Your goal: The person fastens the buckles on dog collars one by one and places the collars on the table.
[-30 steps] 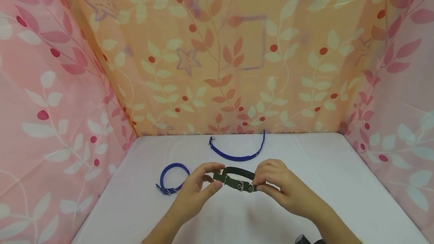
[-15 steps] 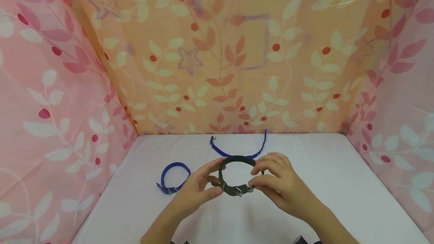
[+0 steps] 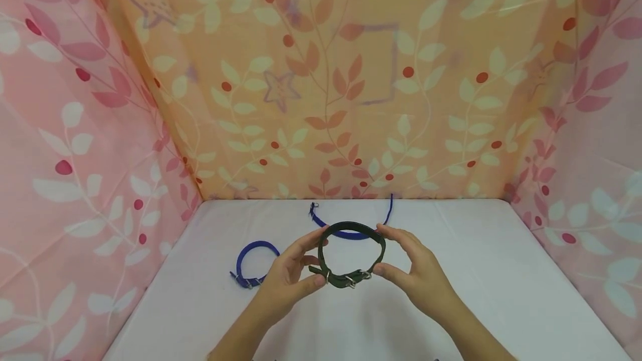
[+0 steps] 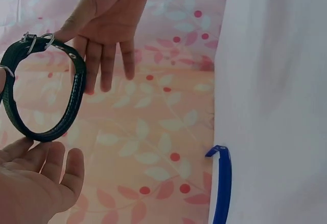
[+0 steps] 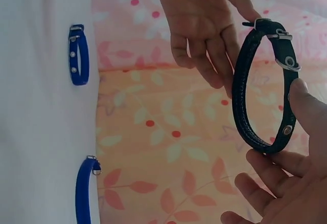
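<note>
A dark green dog collar (image 3: 346,282), buckled into a loop, is held up above the table between both hands. The left hand (image 3: 286,280) grips its left side between thumb and fingers, beside the strap's free tip. On the opposite side, the right hand (image 3: 421,272) holds the loop with thumb below and forefinger above. Metal buckle and ring face the near side; the right wrist view shows a riveted hole (image 5: 287,130) in the strap. Behind the left hand lies a blue buckled collar (image 3: 239,263), partly hidden. Farther back, an unbuckled blue collar (image 3: 351,235) curves, partly covered by the green one.
A white-covered table (image 3: 501,272) spreads beneath the hands. Floral cloth walls stand around it: an orange one (image 3: 321,144) at the back, a pink one (image 3: 90,183) on the left and another pink one (image 3: 592,183) on the right.
The green collar has been tilted up, so its loop now appears round and wide. My right hand's fingers have spread from the buckle end to the loop's right side.
</note>
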A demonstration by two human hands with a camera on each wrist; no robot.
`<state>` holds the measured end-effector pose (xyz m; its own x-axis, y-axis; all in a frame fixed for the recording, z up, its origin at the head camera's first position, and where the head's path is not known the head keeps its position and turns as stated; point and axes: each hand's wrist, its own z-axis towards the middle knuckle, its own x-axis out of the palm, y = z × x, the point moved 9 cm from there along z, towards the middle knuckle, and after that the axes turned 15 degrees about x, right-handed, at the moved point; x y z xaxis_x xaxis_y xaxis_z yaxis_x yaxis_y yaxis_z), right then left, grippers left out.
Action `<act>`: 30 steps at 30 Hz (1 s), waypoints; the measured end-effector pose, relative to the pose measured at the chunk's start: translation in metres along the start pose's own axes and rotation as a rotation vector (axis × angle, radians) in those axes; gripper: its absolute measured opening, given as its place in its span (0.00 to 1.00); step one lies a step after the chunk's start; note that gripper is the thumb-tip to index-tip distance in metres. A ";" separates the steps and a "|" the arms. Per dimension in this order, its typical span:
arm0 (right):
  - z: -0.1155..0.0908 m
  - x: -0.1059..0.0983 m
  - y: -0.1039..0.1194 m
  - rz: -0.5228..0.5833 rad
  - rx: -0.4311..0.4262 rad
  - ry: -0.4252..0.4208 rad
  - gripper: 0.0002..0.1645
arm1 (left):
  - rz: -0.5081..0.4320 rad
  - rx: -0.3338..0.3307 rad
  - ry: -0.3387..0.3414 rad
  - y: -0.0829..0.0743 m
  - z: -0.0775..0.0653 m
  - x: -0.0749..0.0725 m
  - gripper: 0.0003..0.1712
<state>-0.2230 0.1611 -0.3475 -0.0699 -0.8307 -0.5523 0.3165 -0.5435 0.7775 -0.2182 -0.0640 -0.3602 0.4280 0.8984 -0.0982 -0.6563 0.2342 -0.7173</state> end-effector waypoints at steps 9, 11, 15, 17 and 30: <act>0.003 0.004 -0.012 0.100 0.127 0.038 0.38 | 0.132 -0.047 0.015 0.006 0.001 -0.006 0.39; 0.003 0.005 -0.015 0.124 0.156 0.046 0.38 | 0.186 -0.051 0.023 0.007 0.001 -0.008 0.39; 0.007 0.011 -0.021 0.158 0.171 0.085 0.39 | 0.286 -0.070 0.038 0.011 -0.001 -0.014 0.40; 0.009 0.014 -0.024 0.165 0.161 0.109 0.40 | 0.318 -0.089 0.041 0.014 -0.002 -0.018 0.40; 0.022 0.055 -0.061 0.170 0.340 0.192 0.40 | 0.406 -0.244 0.085 0.055 -0.017 -0.044 0.39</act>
<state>-0.2669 0.1460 -0.4192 0.1439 -0.8919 -0.4287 -0.0245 -0.4363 0.8995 -0.2626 -0.0972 -0.4067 0.2228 0.8633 -0.4528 -0.6205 -0.2326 -0.7489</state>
